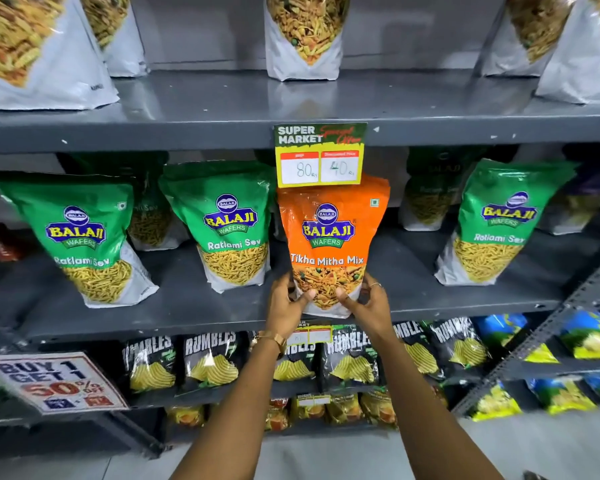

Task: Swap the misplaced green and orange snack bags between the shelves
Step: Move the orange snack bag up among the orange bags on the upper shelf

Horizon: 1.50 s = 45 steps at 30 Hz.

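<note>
Both hands, left hand (288,303) and right hand (368,304), clamp fingers and thumbs on the base of the glossy orange Tikha Mitha Mix pouch (329,237) under the yellow price tag (321,155) (among green Ratlami Sev pouches (229,223)), apparently lifting it out; next it needs carrying to its own shelf.

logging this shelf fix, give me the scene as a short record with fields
held item: orange bag, labelled Tikha Mitha Mix
grip: left hand and right hand clasp its lower corners
location: middle shelf, at the front edge
neighbours: green bags labelled Ratlami Sev on both sides
price tag: hangs over the orange bag's top, shows 80 and 40
shelf above: white pouches of snack mix
shelf below: black chip bags
</note>
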### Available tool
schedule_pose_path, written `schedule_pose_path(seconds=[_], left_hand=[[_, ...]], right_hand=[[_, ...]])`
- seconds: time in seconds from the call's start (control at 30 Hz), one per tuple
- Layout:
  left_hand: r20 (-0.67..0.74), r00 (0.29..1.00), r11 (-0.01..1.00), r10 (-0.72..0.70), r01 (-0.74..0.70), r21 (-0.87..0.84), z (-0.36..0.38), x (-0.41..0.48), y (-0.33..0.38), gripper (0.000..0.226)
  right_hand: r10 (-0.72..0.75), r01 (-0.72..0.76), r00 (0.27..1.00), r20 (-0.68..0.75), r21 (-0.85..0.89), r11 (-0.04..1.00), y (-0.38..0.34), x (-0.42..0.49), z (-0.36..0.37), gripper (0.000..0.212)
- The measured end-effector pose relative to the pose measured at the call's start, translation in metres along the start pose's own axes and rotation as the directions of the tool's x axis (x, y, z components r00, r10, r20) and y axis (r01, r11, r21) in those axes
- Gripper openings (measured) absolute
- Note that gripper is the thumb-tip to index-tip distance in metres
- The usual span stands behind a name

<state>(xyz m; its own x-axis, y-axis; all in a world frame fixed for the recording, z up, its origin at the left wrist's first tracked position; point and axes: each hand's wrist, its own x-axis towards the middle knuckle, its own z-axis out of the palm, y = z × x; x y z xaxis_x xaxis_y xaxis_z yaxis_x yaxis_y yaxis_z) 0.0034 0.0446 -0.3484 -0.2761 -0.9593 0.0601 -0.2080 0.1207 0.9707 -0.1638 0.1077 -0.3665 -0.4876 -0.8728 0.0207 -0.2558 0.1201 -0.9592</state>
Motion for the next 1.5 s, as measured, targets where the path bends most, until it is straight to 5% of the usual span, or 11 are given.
schedule_pose_path(seconds=[0.1, 0.2, 0.53, 0.73, 0.9, 1.17, 1.5], left_hand=[[0.051, 0.999, 1.0, -0.01, 0.009, 0.014, 0.001, -0.013, 0.003, 0.037], [0.025, 0.999, 0.997, 0.036, -0.037, 0.064, 0.01, -0.04, 0.004, 0.04], [0.071, 0.935, 0.928, 0.347, -0.353, 0.121, 0.045, -0.09, 0.095, 0.052], [0.008, 0.823, 0.82, 0.568, -0.567, 0.074, 0.037, -0.086, 0.181, 0.065], [-0.066, 0.737, 0.739, 0.673, -0.672, 0.042, 0.011, -0.061, 0.249, 0.055], [-0.218, 0.701, 0.731, 0.679, -0.672, 0.114, -0.04, -0.012, 0.305, 0.046], [-0.25, 0.792, 0.83, 0.556, -0.52, 0.2, -0.071, 0.05, 0.299, 0.039]], right_hand=[[-0.003, 0.003, 1.0, -0.031, 0.0, 1.0, 0.0, -0.025, -0.009, 0.058], [0.02, -0.017, 0.999, -0.044, 0.082, 0.997, -0.009, -0.059, -0.025, 0.023], [-0.042, 0.057, 0.989, -0.14, 0.105, 0.993, -0.061, -0.111, -0.126, 0.038], [-0.262, 0.284, 0.945, -0.194, 0.099, 0.954, -0.146, -0.115, -0.164, 0.036], [-0.483, 0.51, 0.83, -0.279, 0.031, 0.859, -0.221, -0.099, -0.166, 0.04], [-0.613, 0.653, 0.746, -0.261, 0.1, 0.751, -0.3, -0.029, -0.125, 0.049], [-0.587, 0.599, 0.799, -0.134, 0.09, 0.795, -0.325, 0.044, -0.073, 0.07]])
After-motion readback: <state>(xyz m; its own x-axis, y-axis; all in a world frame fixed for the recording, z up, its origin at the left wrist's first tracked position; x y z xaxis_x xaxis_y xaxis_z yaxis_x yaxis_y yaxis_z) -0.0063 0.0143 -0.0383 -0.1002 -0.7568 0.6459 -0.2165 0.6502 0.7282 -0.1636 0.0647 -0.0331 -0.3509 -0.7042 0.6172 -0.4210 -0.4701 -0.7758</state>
